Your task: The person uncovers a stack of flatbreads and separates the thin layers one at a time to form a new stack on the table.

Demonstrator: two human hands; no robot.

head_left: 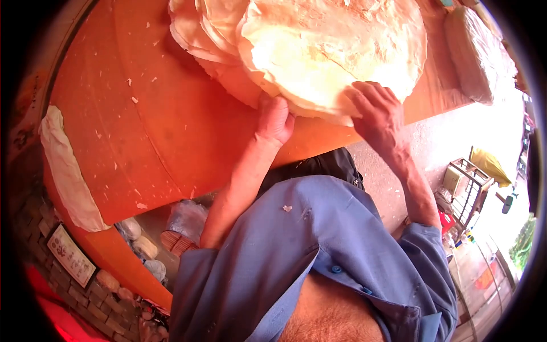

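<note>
A big orange table (pixel 119 137) fills the upper left of the frame, w/ the person's blue shirt (pixel 256 245) at the bottom mid. The main thing, a big round pale sheet (pixel 342 57), is at top ctr, on top of more thin sheets (pixel 208 51) that poke out on its left. Its top is cut off, so can't tell its full long axis; what shows is widest side to side. A wrapped bundle (pixel 470 57) is upper R, a pale strip (pixel 71 171) far L. Both hands are at the sheet's low edge; the sheet lies up & away from the fingers. R hand (pixel 379 114) is farther onto it, fingers bent over the rim & gripping, thumb hidden. L hand (pixel 276 119) is balled up, seems to pinch the rim at lower L. Tiny white flakes (pixel 135 100) dot the table.
</note>
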